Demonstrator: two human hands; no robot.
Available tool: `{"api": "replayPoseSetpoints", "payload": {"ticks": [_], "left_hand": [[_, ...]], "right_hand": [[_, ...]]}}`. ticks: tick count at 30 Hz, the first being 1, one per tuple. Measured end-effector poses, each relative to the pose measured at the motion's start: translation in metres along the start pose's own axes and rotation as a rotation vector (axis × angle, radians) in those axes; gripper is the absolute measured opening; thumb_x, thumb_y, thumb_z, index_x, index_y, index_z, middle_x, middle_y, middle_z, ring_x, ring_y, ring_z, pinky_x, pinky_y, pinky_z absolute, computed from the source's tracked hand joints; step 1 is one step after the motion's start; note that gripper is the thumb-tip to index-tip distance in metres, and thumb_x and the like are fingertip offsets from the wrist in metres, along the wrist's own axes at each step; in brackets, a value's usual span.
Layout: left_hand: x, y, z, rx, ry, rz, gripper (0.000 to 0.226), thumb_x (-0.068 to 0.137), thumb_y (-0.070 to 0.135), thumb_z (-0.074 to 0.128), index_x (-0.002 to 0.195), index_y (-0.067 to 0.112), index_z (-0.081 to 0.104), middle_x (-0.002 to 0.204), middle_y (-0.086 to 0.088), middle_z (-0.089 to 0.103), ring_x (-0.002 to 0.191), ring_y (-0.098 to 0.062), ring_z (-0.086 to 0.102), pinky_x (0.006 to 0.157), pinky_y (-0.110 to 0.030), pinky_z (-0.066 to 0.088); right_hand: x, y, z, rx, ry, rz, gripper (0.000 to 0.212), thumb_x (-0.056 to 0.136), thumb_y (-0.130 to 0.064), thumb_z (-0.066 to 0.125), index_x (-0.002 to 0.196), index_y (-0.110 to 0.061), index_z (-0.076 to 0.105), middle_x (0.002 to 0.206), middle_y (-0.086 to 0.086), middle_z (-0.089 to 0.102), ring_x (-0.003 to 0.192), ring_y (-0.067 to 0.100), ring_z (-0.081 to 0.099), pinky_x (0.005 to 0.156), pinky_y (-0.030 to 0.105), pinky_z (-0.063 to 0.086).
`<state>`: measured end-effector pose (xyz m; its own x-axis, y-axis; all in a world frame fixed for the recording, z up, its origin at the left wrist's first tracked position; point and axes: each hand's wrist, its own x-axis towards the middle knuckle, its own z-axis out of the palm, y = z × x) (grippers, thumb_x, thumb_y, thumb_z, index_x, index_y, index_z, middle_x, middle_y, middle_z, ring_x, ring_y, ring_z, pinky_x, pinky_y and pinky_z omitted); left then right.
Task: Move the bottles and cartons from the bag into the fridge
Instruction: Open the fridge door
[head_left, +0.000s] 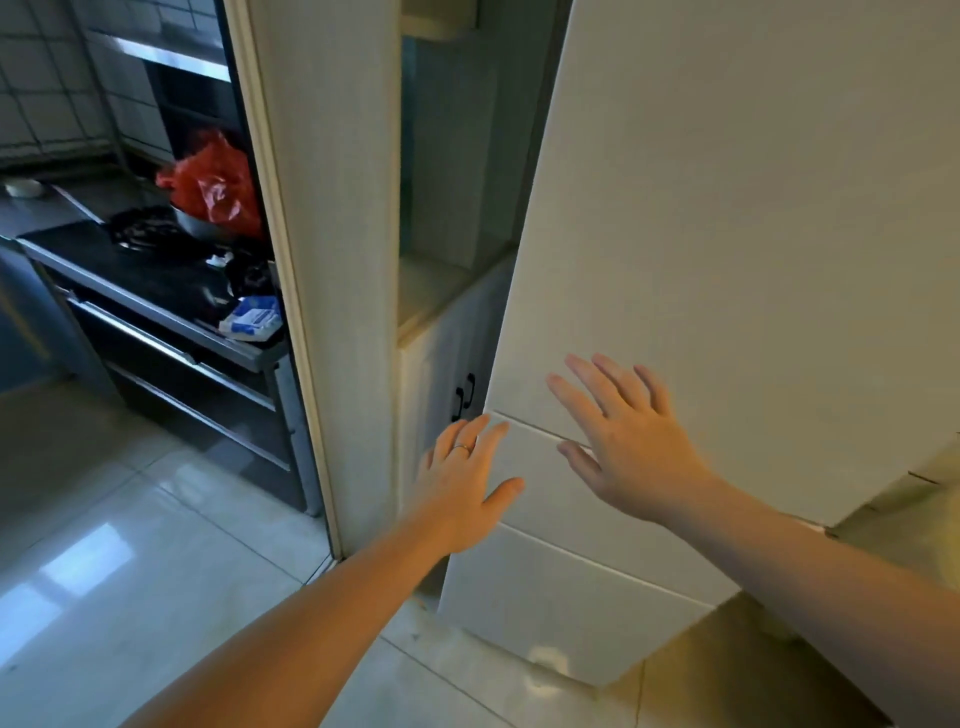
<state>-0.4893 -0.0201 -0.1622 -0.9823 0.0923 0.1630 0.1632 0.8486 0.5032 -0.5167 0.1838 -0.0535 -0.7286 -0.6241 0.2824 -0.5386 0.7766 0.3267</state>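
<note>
Reaching for the fridge door (727, 208), left hand (467, 483) and right hand (628, 447) spread, empty; smooth, likely stiff, best gripped at the edge beside the left hand.

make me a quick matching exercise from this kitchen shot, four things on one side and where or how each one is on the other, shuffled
Things
1. left hand
2. right hand
3. red bag
4. blue and white packet

Places or states
a. on the near corner of the stove
b. wears a ring, at the left edge of the fridge
c. sits in a grey pan on the hob
d. fingers spread, in front of the fridge door

Pairs: 1-b, 2-d, 3-c, 4-a
</note>
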Motion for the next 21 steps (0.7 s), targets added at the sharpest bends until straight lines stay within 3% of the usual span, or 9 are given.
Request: {"api": "replayPoseSetpoints", "payload": {"ticks": [8, 13, 16, 19, 21], "left_hand": [[0.102, -0.006, -0.016, -0.169, 0.067, -0.114, 0.073, 0.095, 0.056, 0.046, 0.154, 0.030, 0.013, 0.161, 0.006, 0.018, 0.148, -0.022, 0.011, 0.117, -0.048, 0.026], [0.145, 0.001, -0.028, -0.252, 0.125, -0.154, 0.078, 0.094, 0.054, 0.050, 0.155, 0.030, 0.008, 0.161, 0.005, 0.021, 0.147, -0.025, 0.019, 0.116, -0.047, 0.029], [0.165, -0.001, -0.031, -0.331, 0.051, -0.170, 0.082, 0.091, 0.055, 0.055, 0.154, 0.032, 0.008, 0.157, 0.000, 0.031, 0.141, -0.025, 0.033, 0.110, -0.043, 0.038], [0.178, -0.006, -0.029, -0.393, -0.020, -0.191, 0.089, 0.086, 0.058, 0.063, 0.153, 0.032, 0.012, 0.148, -0.001, 0.044, 0.123, -0.020, 0.055, 0.086, -0.027, 0.048], [0.184, -0.010, -0.026, -0.371, -0.029, -0.214, 0.093, 0.081, 0.062, 0.065, 0.153, 0.027, 0.018, 0.144, -0.001, 0.048, 0.124, -0.019, 0.053, 0.090, -0.029, 0.049]], "right_hand": [[0.118, 0.032, 0.000, -0.162, 0.134, -0.261, 0.069, 0.078, -0.040, 0.071, 0.139, -0.016, 0.050, 0.150, 0.016, 0.040, 0.141, 0.039, 0.031, 0.112, 0.061, 0.016], [0.174, 0.049, -0.008, -0.312, 0.157, -0.357, 0.062, 0.084, -0.038, 0.063, 0.139, -0.011, 0.050, 0.148, 0.017, 0.044, 0.143, 0.035, 0.029, 0.116, 0.057, 0.000], [0.200, 0.055, -0.003, -0.438, 0.195, -0.413, 0.046, 0.088, -0.038, 0.056, 0.123, -0.008, 0.063, 0.130, 0.014, 0.060, 0.137, 0.035, 0.039, 0.118, 0.056, 0.000], [0.213, 0.056, -0.001, -0.509, 0.199, -0.475, 0.043, 0.094, -0.042, 0.043, 0.097, -0.008, 0.070, 0.101, 0.011, 0.066, 0.114, 0.035, 0.054, 0.118, 0.058, 0.013], [0.218, 0.054, 0.000, -0.495, 0.221, -0.511, 0.044, 0.094, -0.041, 0.044, 0.086, -0.009, 0.073, 0.088, 0.009, 0.065, 0.100, 0.032, 0.058, 0.116, 0.058, 0.020]]}}
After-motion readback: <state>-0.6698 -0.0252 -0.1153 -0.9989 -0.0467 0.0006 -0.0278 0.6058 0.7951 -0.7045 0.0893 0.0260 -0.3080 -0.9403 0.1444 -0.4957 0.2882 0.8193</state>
